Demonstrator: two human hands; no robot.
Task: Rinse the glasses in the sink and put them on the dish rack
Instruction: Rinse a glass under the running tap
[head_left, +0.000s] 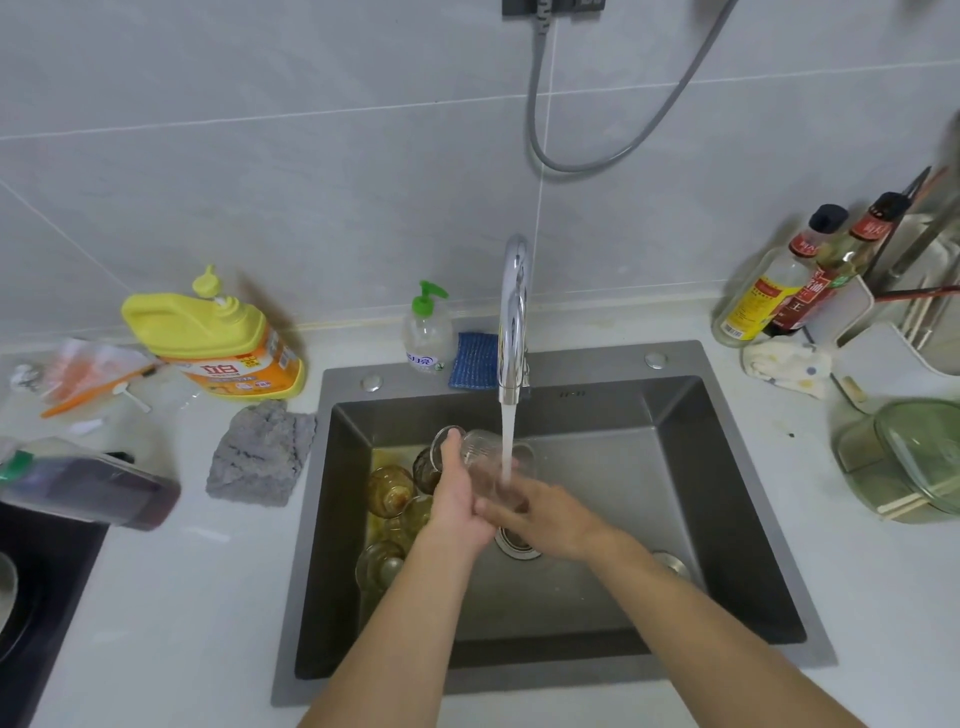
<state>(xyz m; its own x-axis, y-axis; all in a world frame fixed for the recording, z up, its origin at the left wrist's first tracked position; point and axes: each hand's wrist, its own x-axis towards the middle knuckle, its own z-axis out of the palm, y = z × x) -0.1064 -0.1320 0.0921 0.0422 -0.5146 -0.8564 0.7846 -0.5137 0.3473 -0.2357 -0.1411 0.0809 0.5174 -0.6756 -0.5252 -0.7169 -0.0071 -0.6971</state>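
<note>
A clear glass (480, 460) lies tilted under the running tap (514, 317) over the grey sink (727, 519). My left hand (457, 501) grips the glass from the left, thumb up along its side. My right hand (540, 517) holds the glass's lower end, and the water stream falls onto it. Several amber glasses (390, 491) lie in the sink's left part, beside my left wrist. The dish rack (914, 291) stands at the far right on the counter, partly cut off by the frame edge.
A yellow detergent jug (218, 338), a grey cloth (260, 457) and a dark lying bottle (93, 491) sit left of the sink. A soap pump (427, 332) and a blue sponge (474, 361) stand behind it. Oil bottles (779, 291) and a green glass lid (914, 457) are on the right.
</note>
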